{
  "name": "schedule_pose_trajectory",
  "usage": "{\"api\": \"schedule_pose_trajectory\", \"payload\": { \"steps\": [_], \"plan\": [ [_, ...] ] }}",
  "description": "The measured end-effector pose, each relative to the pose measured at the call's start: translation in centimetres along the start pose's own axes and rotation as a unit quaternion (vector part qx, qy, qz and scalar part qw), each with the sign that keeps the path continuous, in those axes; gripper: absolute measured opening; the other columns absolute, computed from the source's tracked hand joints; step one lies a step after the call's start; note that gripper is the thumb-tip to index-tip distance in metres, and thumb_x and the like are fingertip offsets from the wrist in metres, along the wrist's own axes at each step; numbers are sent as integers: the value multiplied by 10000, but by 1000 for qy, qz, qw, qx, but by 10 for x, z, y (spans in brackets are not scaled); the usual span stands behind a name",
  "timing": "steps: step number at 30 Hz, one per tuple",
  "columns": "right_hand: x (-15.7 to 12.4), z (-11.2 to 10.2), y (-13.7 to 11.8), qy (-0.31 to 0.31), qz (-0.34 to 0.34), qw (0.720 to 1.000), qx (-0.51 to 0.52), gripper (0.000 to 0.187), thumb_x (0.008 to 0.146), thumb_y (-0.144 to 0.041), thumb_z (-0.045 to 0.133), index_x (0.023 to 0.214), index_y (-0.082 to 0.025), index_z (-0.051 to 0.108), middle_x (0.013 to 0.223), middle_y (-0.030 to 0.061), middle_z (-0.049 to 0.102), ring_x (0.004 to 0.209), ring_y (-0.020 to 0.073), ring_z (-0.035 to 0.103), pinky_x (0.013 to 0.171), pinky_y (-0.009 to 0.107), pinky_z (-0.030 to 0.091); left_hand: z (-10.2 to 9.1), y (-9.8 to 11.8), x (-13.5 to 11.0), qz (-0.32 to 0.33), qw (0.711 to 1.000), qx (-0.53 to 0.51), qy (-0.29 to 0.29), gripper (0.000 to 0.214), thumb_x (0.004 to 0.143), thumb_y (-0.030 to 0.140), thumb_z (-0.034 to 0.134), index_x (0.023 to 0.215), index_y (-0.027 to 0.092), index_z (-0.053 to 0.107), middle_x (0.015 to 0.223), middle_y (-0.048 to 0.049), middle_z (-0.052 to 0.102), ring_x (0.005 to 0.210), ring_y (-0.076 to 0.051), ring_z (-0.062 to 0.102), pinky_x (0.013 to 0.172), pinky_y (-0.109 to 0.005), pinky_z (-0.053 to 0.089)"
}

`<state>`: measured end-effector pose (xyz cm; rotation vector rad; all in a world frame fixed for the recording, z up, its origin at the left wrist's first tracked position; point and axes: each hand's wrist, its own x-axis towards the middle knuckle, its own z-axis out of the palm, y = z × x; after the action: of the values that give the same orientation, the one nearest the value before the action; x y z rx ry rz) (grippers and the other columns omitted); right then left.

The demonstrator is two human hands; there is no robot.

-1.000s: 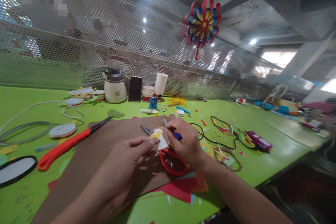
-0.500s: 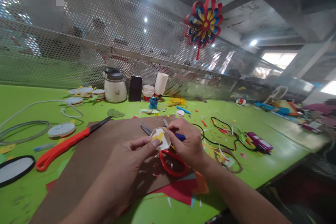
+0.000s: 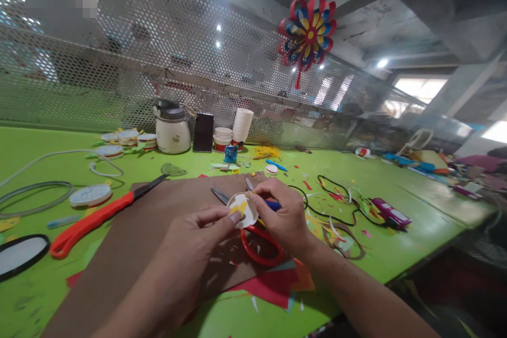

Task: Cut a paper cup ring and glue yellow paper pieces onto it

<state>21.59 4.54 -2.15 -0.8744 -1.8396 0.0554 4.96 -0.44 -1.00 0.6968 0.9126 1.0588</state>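
Note:
In the head view, my left hand [image 3: 198, 237] pinches a small round white paper piece [image 3: 249, 216] at its left edge, thumb on top. It looks like the base of a paper cup, with a yellow strip [image 3: 242, 206] across it. The thumb and fingers of my right hand [image 3: 279, 208] are closed at its right rim. Below lie red-handled scissors [image 3: 259, 261], partly covered. A blue-handled tool [image 3: 273, 205] shows behind my right fingers; whether they touch it, I cannot tell. Under both hands is a brown board [image 3: 130, 253].
To the left lies an orange-handled knife [image 3: 95, 219]. A jar [image 3: 173, 134], a phone [image 3: 203, 133], paper cups [image 3: 242, 124] and a blue pot [image 3: 230, 154] stand along the perforated screen. A black cord [image 3: 336, 216] and paper scraps lie right. A paper flower [image 3: 310, 36] hangs above.
The round paper piece is turned slightly in my fingers, its white face showing a little more. Both hands stay in nearly the same place; the view has shifted slightly.

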Motion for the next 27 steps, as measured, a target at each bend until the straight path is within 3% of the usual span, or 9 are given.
{"api": "schedule_pose_trajectory", "payload": {
  "steps": [12, 21, 27],
  "plan": [
    [-2, 1, 1, 5, -1, 1000, 4, 81, 872, -196, 645, 794, -215, 649, 757, 23, 670, 701, 179, 613, 680, 329, 482, 1, -1, 3, -15, 1000, 21, 14, 391, 585, 354, 874, 900, 151, 763, 651, -90, 735, 542, -220, 674, 491, -282, 495],
    [-1, -1, 1, -6, -17, 1000, -10, 99, 884, -186, 628, 788, -210, 636, 756, 24, 660, 703, 175, 612, 681, 322, 475, -2, -8, 8, 57, 996, 62, 44, 281, 602, 361, 864, 753, 154, 748, 675, -86, 730, 523, -206, 666, 477, -277, 487],
    [0, -1, 0, -4, -20, 1000, -20, 96, 889, -186, 626, 795, -210, 631, 751, 21, 655, 690, 172, 609, 675, 317, 467, 1, -6, 5, 52, 994, 81, 42, 281, 619, 359, 854, 785, 155, 756, 640, -67, 712, 512, -192, 650, 453, -257, 460]
  ]
}}
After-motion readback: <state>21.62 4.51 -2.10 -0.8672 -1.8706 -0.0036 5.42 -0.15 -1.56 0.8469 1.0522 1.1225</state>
